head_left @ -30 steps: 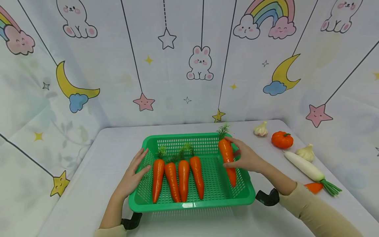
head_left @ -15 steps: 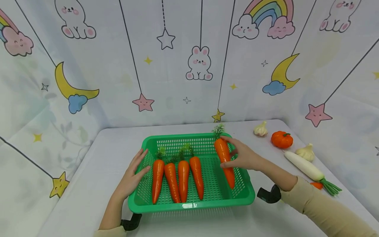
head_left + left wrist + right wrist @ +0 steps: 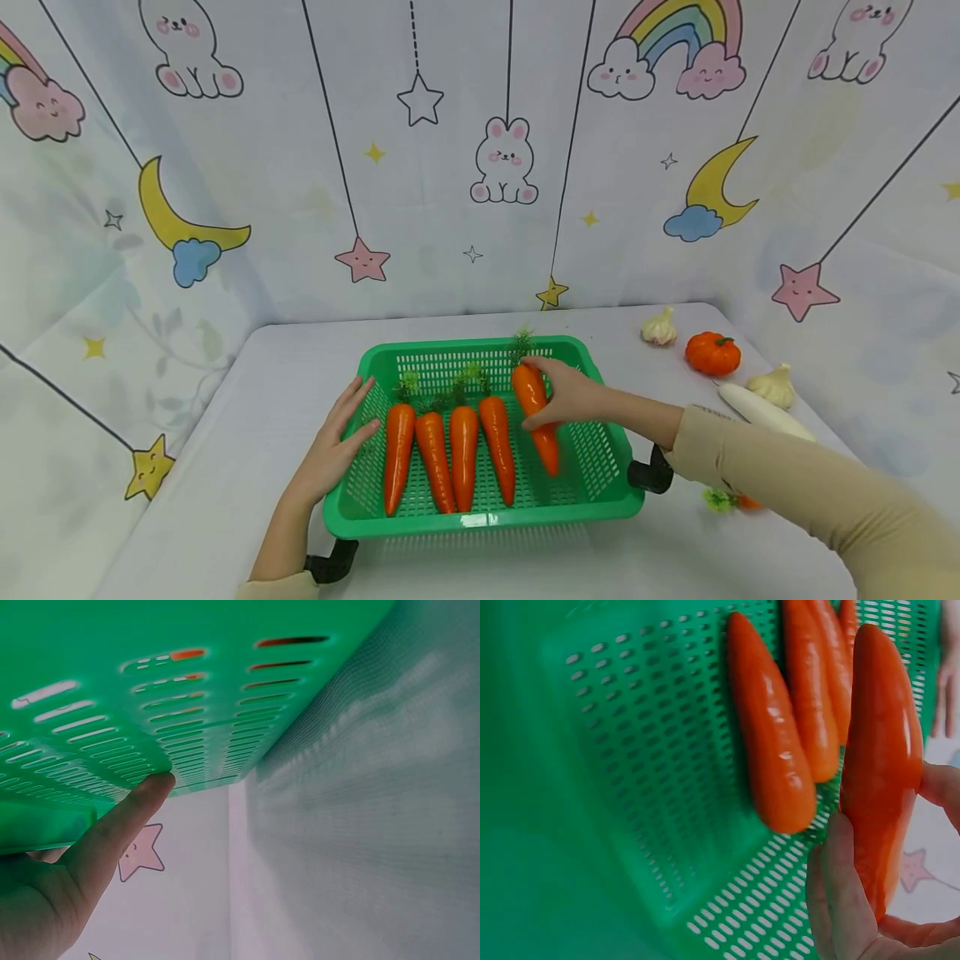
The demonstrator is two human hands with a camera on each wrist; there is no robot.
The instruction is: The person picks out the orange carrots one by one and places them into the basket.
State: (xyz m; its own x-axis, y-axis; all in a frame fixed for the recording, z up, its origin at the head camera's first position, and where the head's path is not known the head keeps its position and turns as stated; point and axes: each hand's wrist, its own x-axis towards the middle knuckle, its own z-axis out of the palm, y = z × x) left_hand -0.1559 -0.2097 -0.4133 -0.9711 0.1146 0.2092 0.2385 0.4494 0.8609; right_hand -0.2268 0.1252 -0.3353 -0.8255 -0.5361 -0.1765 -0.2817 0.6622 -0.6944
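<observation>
A green plastic basket [image 3: 480,520] stands on the table with several orange carrots [image 3: 464,454] lying side by side in it. Above its right half, my right hand [image 3: 573,395] grips another carrot [image 3: 529,388], thumb on one side and fingers on the other. This carrot [image 3: 881,742] tilts with its leafy top toward the back rim; in the right wrist view it overlaps the row of carrots [image 3: 772,735]. My left hand [image 3: 330,450] rests against the basket's left side with straight, spread fingers. A digit [image 3: 139,810] touches the slotted wall [image 3: 202,727] in the left wrist view.
On the table's right side lie two garlic bulbs [image 3: 659,327], a small orange pumpkin [image 3: 712,354] and a white radish [image 3: 761,408] partly behind my right sleeve [image 3: 787,492]. Green leaves [image 3: 720,500] and an orange piece show below the sleeve. A patterned cloth [image 3: 450,167] hangs behind.
My right hand has moved left with the carrot, from near the basket's right wall toward the row. The sleeve now covers part of the radish. My left hand has stayed in place.
</observation>
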